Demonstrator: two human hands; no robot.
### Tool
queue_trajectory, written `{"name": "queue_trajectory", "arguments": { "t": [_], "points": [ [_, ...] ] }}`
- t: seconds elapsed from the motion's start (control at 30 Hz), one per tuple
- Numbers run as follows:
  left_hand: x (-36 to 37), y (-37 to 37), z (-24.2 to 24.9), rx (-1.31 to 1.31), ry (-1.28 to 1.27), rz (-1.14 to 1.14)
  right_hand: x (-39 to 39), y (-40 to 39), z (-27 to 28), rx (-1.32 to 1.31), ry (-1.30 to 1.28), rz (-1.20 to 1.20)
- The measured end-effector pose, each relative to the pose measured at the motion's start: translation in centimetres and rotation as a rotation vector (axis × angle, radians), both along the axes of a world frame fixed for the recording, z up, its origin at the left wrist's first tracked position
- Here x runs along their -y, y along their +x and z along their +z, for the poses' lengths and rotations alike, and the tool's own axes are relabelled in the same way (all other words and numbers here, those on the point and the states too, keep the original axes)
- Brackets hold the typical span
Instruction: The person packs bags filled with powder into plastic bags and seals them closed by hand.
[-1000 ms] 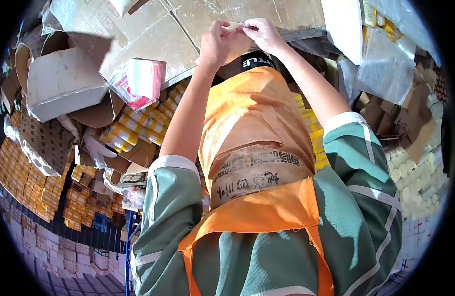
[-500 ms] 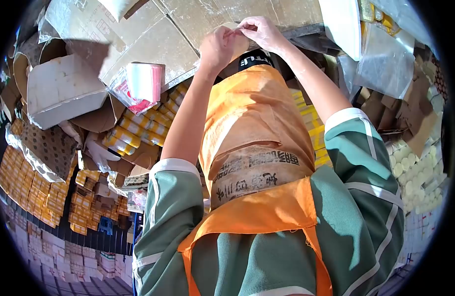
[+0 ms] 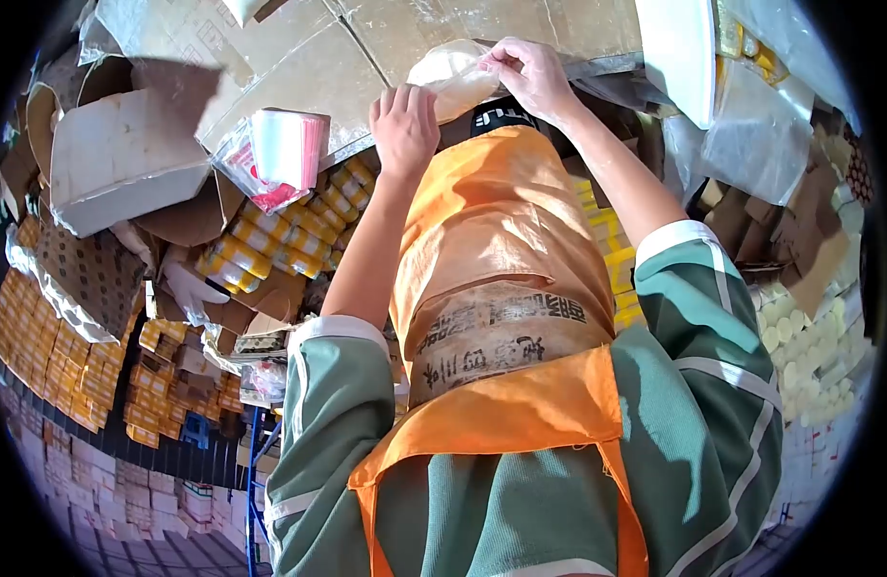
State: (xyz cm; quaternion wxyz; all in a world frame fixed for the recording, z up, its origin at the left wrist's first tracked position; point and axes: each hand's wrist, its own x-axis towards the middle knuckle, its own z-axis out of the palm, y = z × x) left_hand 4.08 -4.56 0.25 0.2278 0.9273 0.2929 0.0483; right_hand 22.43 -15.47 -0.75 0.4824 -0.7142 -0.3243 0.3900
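A thin translucent plastic bag (image 3: 455, 79) is stretched between my hands at the near edge of the cardboard-covered table (image 3: 299, 67). My right hand (image 3: 535, 85) pinches its right side between thumb and fingertips. At its left side my left hand (image 3: 405, 130) is closed, back of the hand up, fingers curled over the bag's edge; the thumb is hidden. Whether anything lies inside the bag I cannot make out. Below my hands hangs the orange apron (image 3: 501, 212), dusted with pale powder.
Left of my hands, a stack of pink-and-white packets (image 3: 290, 149) sits at the table edge, beside an open white carton (image 3: 126, 159). Yellow-wrapped packs (image 3: 280, 236) lie beneath. On the right are a white panel (image 3: 676, 58) and a clear plastic sheet (image 3: 759, 125).
My hands have drawn apart. The left moved left and toward me, the right slightly right, and the plastic bag now shows spread between them.
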Motion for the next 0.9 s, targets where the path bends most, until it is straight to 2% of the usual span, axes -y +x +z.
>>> {"name": "queue_trajectory", "arguments": {
  "t": [0.1, 0.33, 0.43, 0.47, 0.5, 0.53, 0.6, 0.63, 0.67, 0.7, 0.73, 0.77, 0.8, 0.87, 0.9],
  "points": [
    [-1.0, -2.2, 0.1, -0.056, 0.056, -0.026, 0.4, 0.2, 0.5, 0.095, -0.078, 0.082],
    [-3.2, -6.2, 0.9, -0.120, 0.018, -0.068, 0.8, 0.3, 0.3, 0.068, -0.047, 0.079],
    [-5.2, -9.5, 0.2, -0.130, 0.026, -0.035, 1.0, 0.7, -3.0, -0.194, -0.047, -0.109],
    [-5.9, -11.1, -0.4, -0.128, -0.046, 0.035, 1.2, 1.5, -4.3, -0.244, -0.031, -0.180],
    [-6.0, -11.6, -1.1, -0.188, -0.118, 0.021, 1.7, 2.6, -5.2, -0.344, -0.089, -0.059],
    [-6.1, -12.0, -1.8, -0.249, -0.193, 0.011, 2.5, 2.9, -5.8, -0.338, -0.082, -0.059],
    [-4.7, -8.3, -1.1, -0.185, -0.231, -0.019, 3.3, 3.0, -6.9, 0.128, -0.144, 0.270],
    [-4.0, -6.5, -1.9, -0.127, -0.303, -0.036, 3.9, 2.1, -9.8, -0.141, -0.062, 0.289],
    [-3.6, -4.5, -3.3, -0.067, -0.377, -0.056, 2.2, 1.7, -5.6, 0.205, -0.241, 0.378],
    [-2.8, -2.4, -5.6, 0.046, -0.558, -0.003, 1.7, 1.3, -7.4, 0.210, -0.020, 0.487],
    [-2.4, -0.5, -7.4, 0.168, -0.735, 0.050, 0.0, 0.2, -6.5, 0.073, 0.144, 0.406],
    [-2.9, 1.3, -7.5, 0.226, -1.112, 0.103, -1.4, 0.0, -4.0, -0.388, -0.257, 0.268],
    [-3.8, 3.0, -7.3, 0.304, -1.161, 0.130, -1.5, 0.0, -6.1, -0.440, -0.084, 0.066],
    [-6.7, 5.5, -7.6, 0.427, -1.020, 0.134, -3.4, 1.8, -6.7, -0.579, -0.158, -0.088],
    [-6.7, 6.4, -5.7, 0.295, -1.022, 0.344, -4.5, 2.3, -5.8, -0.626, -0.278, -0.198]
  ]
}}
